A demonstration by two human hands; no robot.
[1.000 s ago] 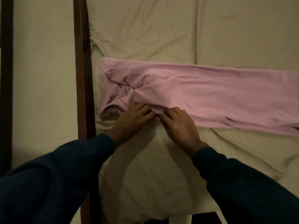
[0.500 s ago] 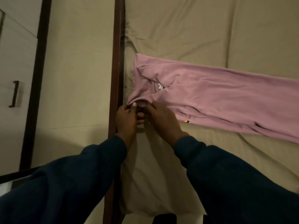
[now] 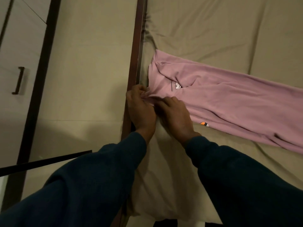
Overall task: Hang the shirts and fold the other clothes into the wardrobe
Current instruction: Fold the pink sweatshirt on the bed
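Pink garment (image 3: 229, 102) lies folded lengthwise into a long strip on the bed (image 3: 213, 30), running from the bed's left edge out past the right border of the view. Its near-left corner sits just beside the dark wooden bed frame rail (image 3: 136, 63). A small white print shows in the fold near the left end, and a small orange-and-white mark sits at the near edge further right.

Left hand (image 3: 141, 108) is at the garment's near-left corner, fingers curled, pinching a bunch of the pink fabric right against the rail. Right hand (image 3: 173, 115) is touching the left hand, fingers curled down onto the same bunched edge; it grips the fabric too, though the fingertips are partly hidden in the folds. Both hands are together on that 1 corner.

Both forearms wear dark blue sleeves (image 3: 98, 185) reaching in from the bottom of the view. The bed sheet is olive-beige and wrinkled near the rail.

Left of the rail there is a pale floor (image 3: 85, 79). Further left stands a wardrobe door (image 3: 11, 63) with a dark vertical handle (image 3: 18, 81) and a dark frame strip beside it. Lighting is dim, so fine detail on the fabric is hard to read.
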